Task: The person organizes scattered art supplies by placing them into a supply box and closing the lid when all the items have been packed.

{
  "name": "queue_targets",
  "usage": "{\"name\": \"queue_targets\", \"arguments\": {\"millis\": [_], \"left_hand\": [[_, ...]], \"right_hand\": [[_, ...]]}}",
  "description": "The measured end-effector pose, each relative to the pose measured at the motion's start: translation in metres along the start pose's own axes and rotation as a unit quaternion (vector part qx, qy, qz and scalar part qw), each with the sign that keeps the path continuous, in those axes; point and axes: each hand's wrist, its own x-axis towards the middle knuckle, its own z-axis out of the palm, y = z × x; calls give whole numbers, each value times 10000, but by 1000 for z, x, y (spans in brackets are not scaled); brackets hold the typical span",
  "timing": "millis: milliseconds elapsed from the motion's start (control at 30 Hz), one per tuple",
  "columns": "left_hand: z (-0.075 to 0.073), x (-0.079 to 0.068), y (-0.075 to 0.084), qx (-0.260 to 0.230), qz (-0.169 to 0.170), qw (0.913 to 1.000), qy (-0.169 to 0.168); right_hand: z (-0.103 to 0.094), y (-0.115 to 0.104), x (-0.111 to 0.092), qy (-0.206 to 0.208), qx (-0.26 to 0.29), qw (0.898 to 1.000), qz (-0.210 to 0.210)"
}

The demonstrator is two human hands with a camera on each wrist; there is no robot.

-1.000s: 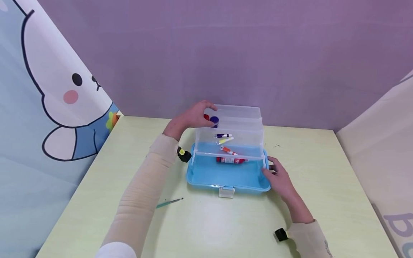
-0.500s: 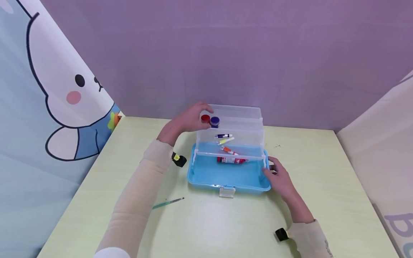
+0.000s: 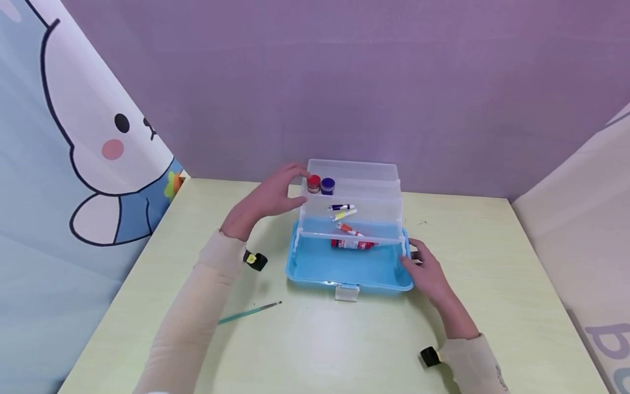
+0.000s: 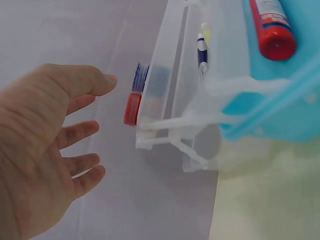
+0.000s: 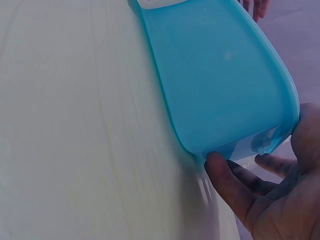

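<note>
The blue plastic storage box (image 3: 320, 269) stands with its clear stepped trays (image 3: 376, 208) raised. On the upper tray at the left sit a red-lidded paint jar (image 3: 313, 184) and a purple-lidded jar (image 3: 327, 186). My left hand (image 3: 270, 197) is held beside that tray's left end, its fingers spread and apart from the red jar in the left wrist view. My right hand (image 3: 428, 276) holds the box's right end, thumb at the rim. Purple, yellow (image 3: 344, 215) and orange paint tubes lie in the lower tray. A red bottle (image 3: 351, 244) lies inside the box.
A teal paintbrush (image 3: 251, 312) lies on the pale table at the front left, near the left sleeve. The box's clear latch (image 3: 346, 294) hangs at its front. Behind the table rises a purple cloth wall (image 3: 344, 82), with a rabbit-print sheet at the left.
My left hand has drawn back left from the two jars and opened wider, leaving the red jar on the tray in full view. The right hand stays at the box.
</note>
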Motion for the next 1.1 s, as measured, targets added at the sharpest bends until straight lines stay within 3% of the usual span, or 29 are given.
{"name": "queue_targets", "arguments": {"millis": [167,467,767,1100], "left_hand": [[1,-20,-8,72,-34,10000,33],[1,-61,-22,309,-244,9988,-295],[4,-101,-42,290,-68,9988,-391],[17,-145,-51,337,-530,9951,-763]], "right_hand": [[-1,0,1,31,57,10000,-32],[-2,1,4,88,140,9998,-55],[-3,4,5,90,101,9999,-15],[-5,3,4,81,133,9998,-76]]}}
